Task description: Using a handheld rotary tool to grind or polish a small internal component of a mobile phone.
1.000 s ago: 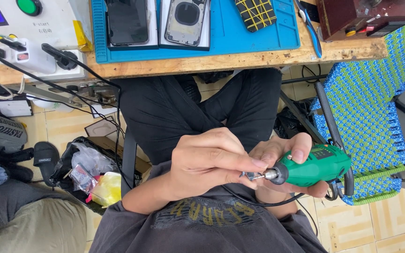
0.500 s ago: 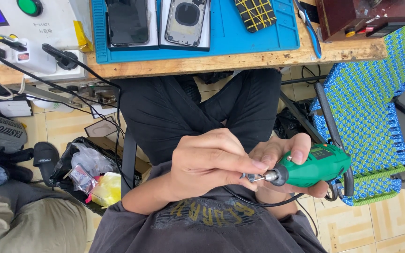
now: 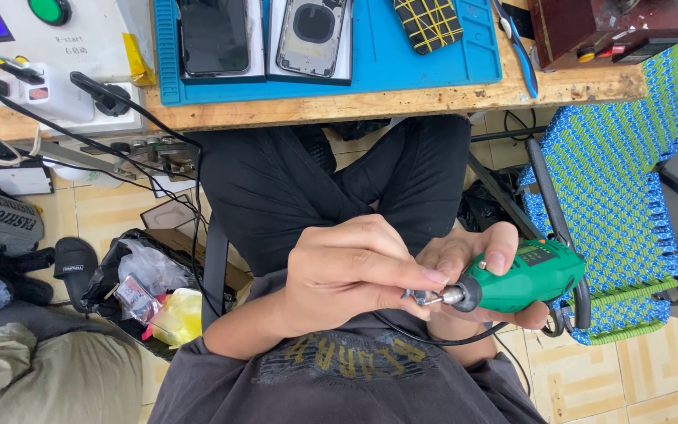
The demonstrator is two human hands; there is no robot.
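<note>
My right hand (image 3: 476, 271) grips a green rotary tool (image 3: 523, 276) above my lap, thumb on its top, its metal nose (image 3: 442, 297) pointing left. My left hand (image 3: 351, 271) pinches the small metal bit and collet at that nose between thumb and fingertips. A black cord (image 3: 433, 338) runs from under the tool across my grey shirt. Both hands hover over my black trousers (image 3: 315, 188), below the edge of the wooden bench (image 3: 402, 98).
A blue mat (image 3: 425, 51) on the bench carries a black phone (image 3: 213, 35), a phone back housing (image 3: 313, 35) and a yellow-lined black case (image 3: 428, 23). A woven blue-green chair (image 3: 614, 180) stands right. Cables, a power strip (image 3: 49, 98) and a bag of rubbish (image 3: 151, 298) lie left.
</note>
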